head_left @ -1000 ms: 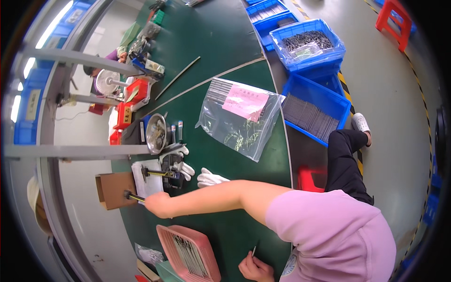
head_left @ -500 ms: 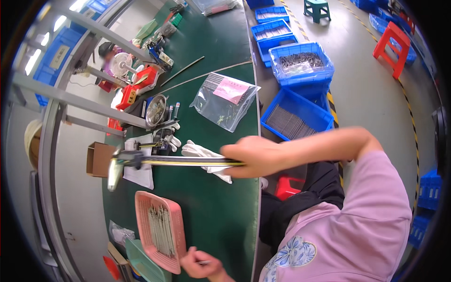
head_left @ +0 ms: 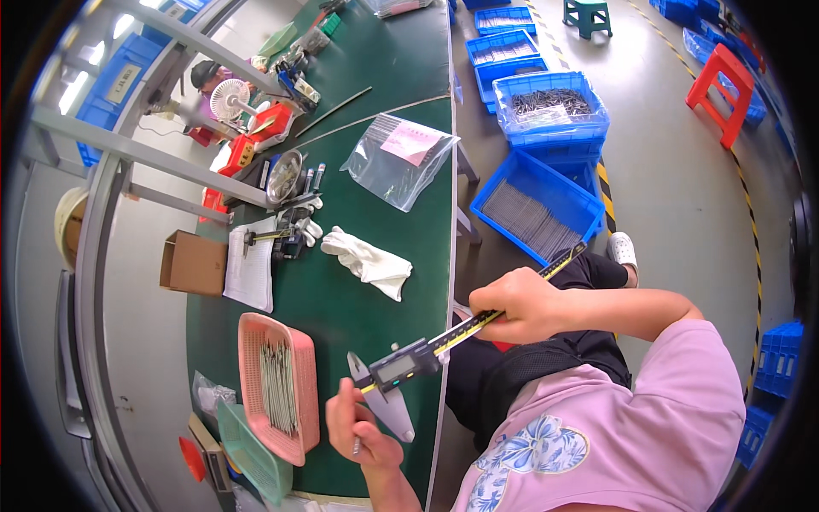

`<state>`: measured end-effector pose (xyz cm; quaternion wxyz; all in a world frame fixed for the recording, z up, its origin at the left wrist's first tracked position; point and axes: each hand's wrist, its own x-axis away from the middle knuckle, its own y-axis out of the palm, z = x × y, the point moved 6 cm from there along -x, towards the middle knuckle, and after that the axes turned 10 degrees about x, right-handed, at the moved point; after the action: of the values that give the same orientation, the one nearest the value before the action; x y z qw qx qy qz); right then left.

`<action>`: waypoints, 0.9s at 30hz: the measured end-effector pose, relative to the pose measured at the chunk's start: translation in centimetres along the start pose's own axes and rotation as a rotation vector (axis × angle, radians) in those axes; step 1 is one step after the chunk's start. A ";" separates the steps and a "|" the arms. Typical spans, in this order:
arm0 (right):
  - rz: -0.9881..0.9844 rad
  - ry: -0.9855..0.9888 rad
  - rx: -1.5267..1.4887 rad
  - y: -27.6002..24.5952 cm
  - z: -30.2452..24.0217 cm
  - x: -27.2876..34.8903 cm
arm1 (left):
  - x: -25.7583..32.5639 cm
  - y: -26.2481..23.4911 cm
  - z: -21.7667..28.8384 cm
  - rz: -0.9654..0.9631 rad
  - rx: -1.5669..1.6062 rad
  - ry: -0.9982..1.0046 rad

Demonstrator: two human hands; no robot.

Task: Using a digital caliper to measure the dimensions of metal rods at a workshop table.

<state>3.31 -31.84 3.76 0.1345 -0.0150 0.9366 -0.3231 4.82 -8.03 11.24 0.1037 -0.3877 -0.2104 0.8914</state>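
Note:
A digital caliper (head_left: 399,369) with a dark body and a long marked beam slants across the near edge of the green table. My right hand (head_left: 520,305) is closed round its beam, the jaws pointing away from me. By the jaws, my left hand (head_left: 368,433) has its fingers curled, with the end of a small metal rod (head_left: 357,445) showing between them. Its fingertips are at the head of the caliper; whether they touch it I cannot tell. A pink basket (head_left: 310,397) beside the left hand holds several slim metal rods (head_left: 279,388).
White gloves (head_left: 371,263), a clear bag (head_left: 397,162) with a pink label and paper sheets (head_left: 249,273) lie on the green table (head_left: 367,320). Another caliper (head_left: 269,235) rests on the paper. A green basket (head_left: 256,456) adjoins the pink one. Blue bins (head_left: 537,209) of metal parts stand beyond the table edge.
My right hand has drawn the caliper toward me and turned it, so its jaws have come down beside my left hand. The left hand has risen from the basket's edge to the jaws.

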 end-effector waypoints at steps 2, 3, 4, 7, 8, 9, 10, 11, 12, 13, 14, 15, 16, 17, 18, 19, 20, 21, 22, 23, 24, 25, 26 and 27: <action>-0.003 -0.014 0.033 0.2 -0.7 0.1 | 0.1 0.5 1.1 -0.065 -0.008 0.016; -0.001 -0.014 0.029 0.4 -0.7 0.1 | 0.3 0.5 1.3 -0.084 0.015 -0.001; -0.010 -0.015 0.050 0.6 -0.6 0.1 | 0.6 0.6 1.4 -0.089 0.013 0.000; 0.015 -0.041 0.064 0.9 -0.8 0.1 | 1.4 1.1 1.4 -0.133 -0.072 -0.035; 0.047 -0.065 0.059 0.9 -1.0 0.1 | 1.8 1.3 1.6 -0.129 -0.094 -0.038; 0.047 -0.064 0.056 0.9 -1.2 0.1 | 2.1 1.5 1.7 -0.124 -0.116 -0.044; 0.088 -0.104 0.103 0.6 -1.9 0.0 | 1.9 2.1 2.2 -0.172 -0.164 0.021; 0.129 -0.143 0.150 0.5 -2.5 -0.1 | 1.9 2.5 2.3 -0.174 -0.165 0.019; 0.207 -0.149 0.170 0.4 -2.5 0.0 | 2.0 3.3 2.5 -0.243 -0.175 0.048; 0.206 -0.146 0.170 0.3 -2.3 0.0 | 2.2 4.0 2.7 -0.312 -0.184 0.077; 0.235 -0.132 0.218 0.0 -2.1 0.2 | 2.3 4.2 2.8 -0.352 -0.195 0.100; 0.259 -0.121 0.265 -0.2 -1.9 0.3 | 2.3 4.4 2.5 -0.350 -0.196 0.093; 0.268 -0.106 0.315 -0.2 -1.9 0.3 | 2.0 4.7 2.5 -0.337 -0.197 0.145; 0.260 -0.109 0.313 -0.2 -1.9 0.2 | 1.8 4.9 2.5 -0.324 -0.199 0.196; 0.294 -0.110 0.337 -0.5 -1.9 0.2 | 1.7 5.0 2.1 -0.349 -0.193 0.144; 0.327 -0.112 0.361 -0.8 -2.0 0.3 | 1.7 5.0 1.9 -0.348 -0.192 0.134; 0.271 -0.117 0.368 -0.8 -2.1 0.4 | 1.7 4.9 1.7 -0.329 -0.213 0.110; 0.264 -0.121 0.368 -0.8 -2.1 0.4 | 1.6 4.8 1.5 -0.307 -0.236 0.088; 0.252 -0.135 0.356 -0.9 -2.1 0.3 | 1.6 4.5 1.3 -0.300 -0.287 0.073; 0.241 -0.149 0.344 -0.9 -2.1 0.3 | 1.4 4.3 1.6 -0.295 -0.289 0.068; 0.111 -0.174 0.370 -0.8 -2.3 0.2 | 1.2 4.3 2.0 -0.347 -0.321 0.087; 0.105 -0.180 0.371 -1.1 -2.6 0.1 | 1.1 4.3 2.1 -0.399 -0.352 0.106; 0.030 -0.189 0.357 -1.0 -2.8 0.0 | 1.4 4.1 1.9 -0.426 -0.357 0.166; -0.047 -0.199 0.345 -0.7 -3.0 -0.1 | 1.7 4.1 2.0 -0.469 -0.318 0.275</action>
<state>2.57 -30.62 6.45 0.2193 -0.0453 0.8489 -0.4788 2.06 -11.71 9.45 0.2721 -0.4567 -0.4147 0.7385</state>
